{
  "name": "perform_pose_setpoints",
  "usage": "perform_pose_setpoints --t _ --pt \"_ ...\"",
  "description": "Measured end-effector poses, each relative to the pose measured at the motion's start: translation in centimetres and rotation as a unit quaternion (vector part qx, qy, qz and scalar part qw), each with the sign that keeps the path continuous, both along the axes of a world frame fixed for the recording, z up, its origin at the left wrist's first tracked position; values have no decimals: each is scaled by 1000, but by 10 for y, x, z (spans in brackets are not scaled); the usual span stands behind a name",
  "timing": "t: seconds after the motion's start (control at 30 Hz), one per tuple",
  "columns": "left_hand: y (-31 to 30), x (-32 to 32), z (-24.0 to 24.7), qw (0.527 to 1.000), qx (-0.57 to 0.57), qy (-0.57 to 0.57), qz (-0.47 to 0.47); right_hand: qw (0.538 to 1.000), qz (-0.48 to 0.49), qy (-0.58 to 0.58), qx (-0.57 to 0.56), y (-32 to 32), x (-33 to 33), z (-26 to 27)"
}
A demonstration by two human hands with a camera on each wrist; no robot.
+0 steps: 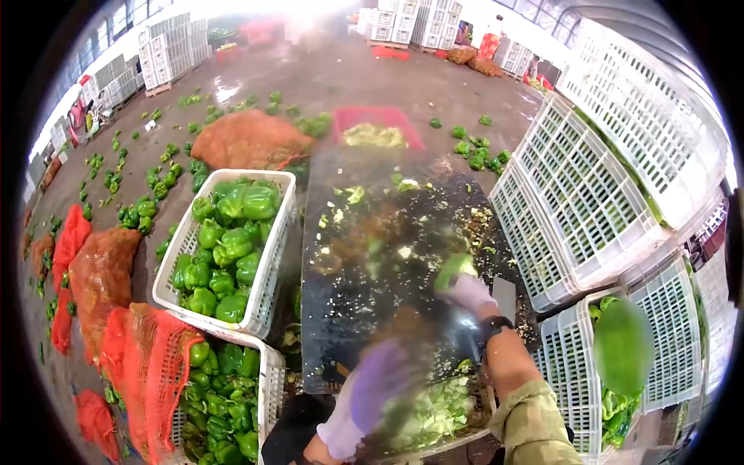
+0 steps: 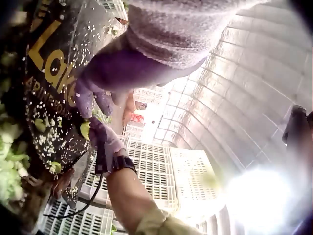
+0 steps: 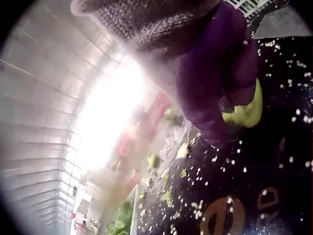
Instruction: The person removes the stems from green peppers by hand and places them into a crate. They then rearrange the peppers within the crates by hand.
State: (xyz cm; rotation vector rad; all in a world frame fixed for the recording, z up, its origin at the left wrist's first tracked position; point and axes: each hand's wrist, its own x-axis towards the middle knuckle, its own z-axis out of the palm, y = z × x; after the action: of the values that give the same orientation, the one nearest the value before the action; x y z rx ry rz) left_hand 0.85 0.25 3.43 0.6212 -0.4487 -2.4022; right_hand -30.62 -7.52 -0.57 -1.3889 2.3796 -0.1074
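Observation:
My right hand (image 1: 465, 290), in a purple glove, grips a green pepper (image 1: 454, 267) against the dark, seed-strewn board (image 1: 364, 302). The right wrist view shows its fingers (image 3: 220, 98) curled over the pepper (image 3: 247, 110). My left hand (image 1: 378, 387), also gloved, is blurred at the board's near edge above a heap of pale green trimmings (image 1: 434, 415). In the left wrist view its fingers (image 2: 90, 95) hang loosely and hold nothing. A blurred green pepper (image 1: 624, 347) is in the air over the white crate (image 1: 573, 372) at the right.
Two white crates of green peppers (image 1: 225, 248) (image 1: 225, 395) stand left of the board, with red mesh sacks (image 1: 147, 364) beside them. Empty white crates (image 1: 589, 201) are stacked at the right. Loose peppers litter the wet floor (image 1: 333, 77) beyond a red tray (image 1: 376, 128).

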Motion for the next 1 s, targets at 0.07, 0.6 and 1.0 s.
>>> perform_pose_setpoints --t 0.07,0.6,1.0 --pt "1 3 -3 997 -69 -21 3 998 -18 -53 30 12 19 20" --pt "-9 1 -10 981 101 163 -25 902 370 -41 -217 141 116 56" --pt "24 -5 -2 947 -318 -14 50 928 117 -343 -84 169 154 73"
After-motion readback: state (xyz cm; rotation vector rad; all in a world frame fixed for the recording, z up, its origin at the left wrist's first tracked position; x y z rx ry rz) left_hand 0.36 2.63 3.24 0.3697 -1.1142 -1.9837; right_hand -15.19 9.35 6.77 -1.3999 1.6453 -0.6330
